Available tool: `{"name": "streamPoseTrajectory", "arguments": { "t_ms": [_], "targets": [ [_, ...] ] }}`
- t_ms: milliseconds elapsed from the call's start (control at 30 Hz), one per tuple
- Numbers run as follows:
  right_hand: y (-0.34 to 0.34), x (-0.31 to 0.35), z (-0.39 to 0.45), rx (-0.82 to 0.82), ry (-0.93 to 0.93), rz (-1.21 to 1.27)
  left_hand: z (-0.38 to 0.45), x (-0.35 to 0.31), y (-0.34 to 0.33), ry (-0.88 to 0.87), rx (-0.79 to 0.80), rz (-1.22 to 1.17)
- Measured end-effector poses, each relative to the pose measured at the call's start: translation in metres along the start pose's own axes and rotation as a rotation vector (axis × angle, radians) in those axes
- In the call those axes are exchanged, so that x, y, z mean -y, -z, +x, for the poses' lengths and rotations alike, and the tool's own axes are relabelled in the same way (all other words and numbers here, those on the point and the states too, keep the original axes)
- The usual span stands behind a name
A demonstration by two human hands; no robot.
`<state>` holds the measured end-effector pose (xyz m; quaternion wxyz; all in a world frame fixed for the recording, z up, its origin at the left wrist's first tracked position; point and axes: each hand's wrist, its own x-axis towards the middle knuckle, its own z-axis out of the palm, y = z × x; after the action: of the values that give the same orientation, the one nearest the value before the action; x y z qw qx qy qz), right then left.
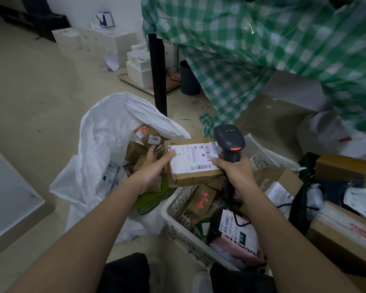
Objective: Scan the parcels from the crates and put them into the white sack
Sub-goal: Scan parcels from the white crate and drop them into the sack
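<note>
A brown cardboard parcel (193, 162) with a white barcode label faces up between my hands, held above the gap between sack and crate. My left hand (154, 166) grips its left end, thumb on the label. My right hand (236, 172) grips the dark barcode scanner (230, 142), whose red light glows, and its thumb touches the parcel's right edge. The open white sack (101, 134) lies at left with several brown parcels inside. The white crate (182, 216) at lower right holds more parcels, among them a pink bag (244, 240).
A green checked cloth (251, 45) hangs from the table at upper right, beside a black table leg (157, 77). White boxes (114, 43) stand stacked at the back wall. A dark bin (188, 79) stands behind the leg. Cardboard boxes (344, 229) crowd the right side.
</note>
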<state>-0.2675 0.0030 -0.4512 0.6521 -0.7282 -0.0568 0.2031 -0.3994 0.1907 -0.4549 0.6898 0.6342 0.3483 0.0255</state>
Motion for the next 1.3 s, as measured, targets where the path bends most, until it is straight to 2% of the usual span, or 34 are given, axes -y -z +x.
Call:
{"name": "streamPoseTrajectory", "arguments": {
  "t_ms": [100, 200, 267, 367, 433, 533, 667, 800, 933, 1100, 1300],
  "targets": [
    [0.001, 0.000, 0.000, 0.044, 0.028, -0.043, 0.005, 0.002, 0.006, -0.020, 0.038, -0.032],
    [0.002, -0.001, 0.003, 0.062, 0.049, -0.080, 0.002, 0.005, 0.013, 0.037, 0.098, 0.038],
    [0.000, -0.003, 0.005, 0.002, 0.102, -0.112, 0.002, 0.008, 0.013, 0.054, 0.100, 0.053],
    [-0.004, -0.002, 0.007, -0.164, 0.116, -0.070, 0.005, 0.008, 0.009, 0.042, 0.002, 0.004],
    [-0.006, -0.001, 0.006, -0.185, 0.094, 0.000, 0.005, 0.006, 0.004, 0.036, -0.009, -0.041],
    [-0.014, -0.002, 0.001, -0.113, 0.064, 0.054, 0.002, 0.003, -0.007, 0.063, 0.052, -0.054],
    [-0.024, -0.003, 0.002, -0.099, 0.023, 0.012, -0.003, 0.005, -0.016, 0.068, 0.088, 0.104],
    [-0.020, -0.002, 0.001, -0.045, 0.003, 0.036, 0.000, 0.004, -0.012, 0.087, 0.113, 0.081],
    [-0.019, -0.003, -0.002, -0.002, 0.042, 0.030, 0.006, 0.006, -0.012, 0.131, 0.130, 0.111],
    [-0.019, -0.002, -0.003, 0.025, 0.118, -0.043, 0.000, 0.004, -0.002, 0.154, 0.230, 0.107],
    [-0.023, 0.002, -0.007, -0.007, 0.138, -0.113, 0.004, 0.008, 0.001, 0.103, 0.099, 0.132]
  ]
}}
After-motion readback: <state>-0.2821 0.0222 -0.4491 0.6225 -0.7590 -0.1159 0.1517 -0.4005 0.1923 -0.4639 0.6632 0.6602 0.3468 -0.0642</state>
